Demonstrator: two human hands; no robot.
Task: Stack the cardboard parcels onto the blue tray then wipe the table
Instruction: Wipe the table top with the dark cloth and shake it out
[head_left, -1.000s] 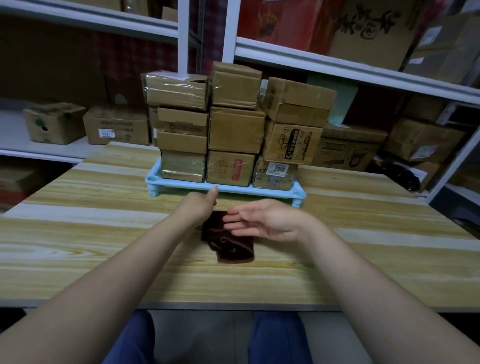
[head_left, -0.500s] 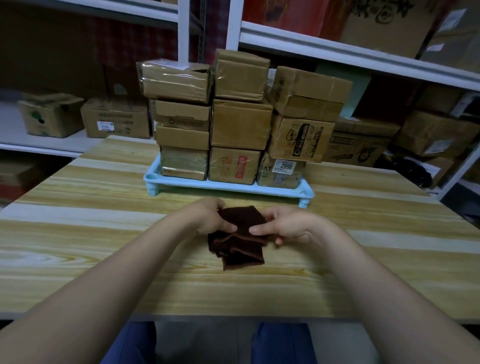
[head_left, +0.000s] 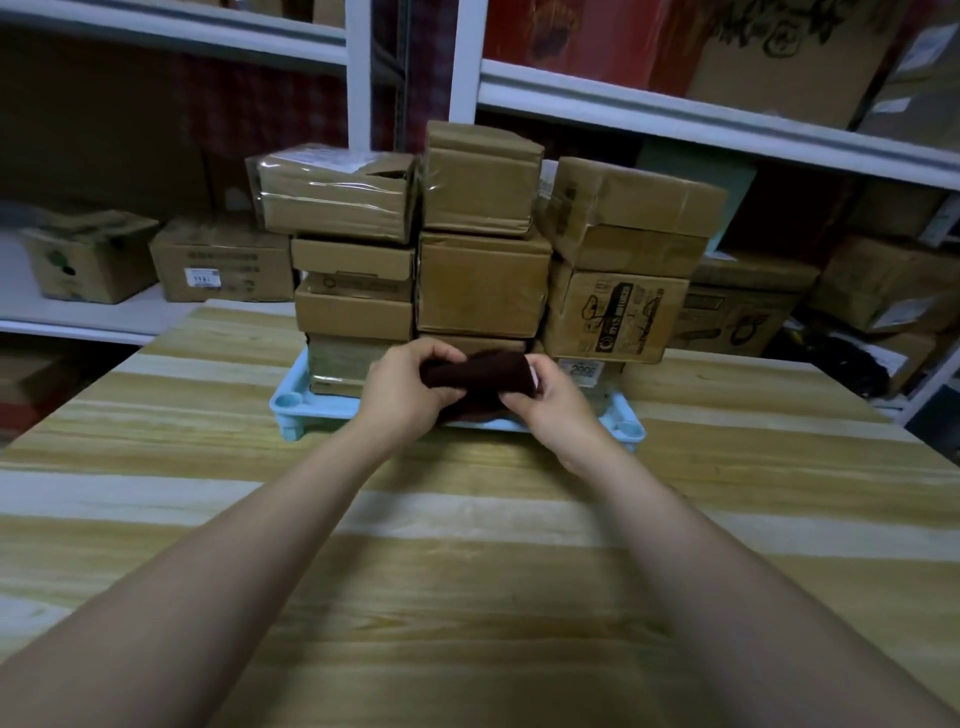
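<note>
Several cardboard parcels (head_left: 483, 283) stand in three stacks on the light blue tray (head_left: 291, 402) at the far middle of the wooden table (head_left: 467, 571). In front of the tray, lifted off the table, a dark brown cloth (head_left: 478, 374) is bunched between both hands. My left hand (head_left: 408, 389) grips its left end. My right hand (head_left: 553, 397) pinches its right end. The hands and cloth hide the lower front of the middle stack.
White metal shelving (head_left: 675, 111) with many more cardboard boxes runs behind and to both sides of the table. Two boxes (head_left: 223, 260) sit on the low shelf at the left. The table's near edge lies under my forearms.
Both hands took hold of the cloth that lay on the table, then lifted it up and away from me, in front of the tray.
</note>
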